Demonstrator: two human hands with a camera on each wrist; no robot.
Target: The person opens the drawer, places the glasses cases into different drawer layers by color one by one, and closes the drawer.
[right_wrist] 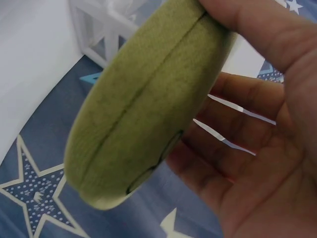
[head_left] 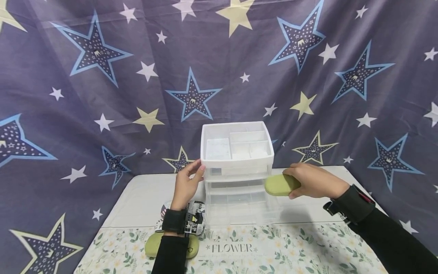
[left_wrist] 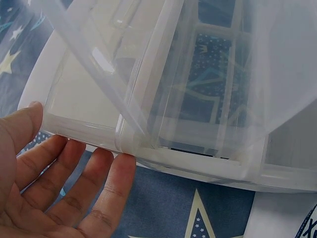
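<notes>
A starry curtain is hung behind the tabletop, whose cloth is lettered "FLOWER". One green case is gripped by the right hand beside the drawers' right side; their left side is touched by the left hand's loosely extended fingers.

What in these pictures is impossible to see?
Head view: middle of the tabletop case, behind the left sleeve.
Head view: part of the packaging, behind the left wristband.
Head view: print below "FLOWER", too small.
Right wrist view: held case, cut off by the top edge.
</notes>
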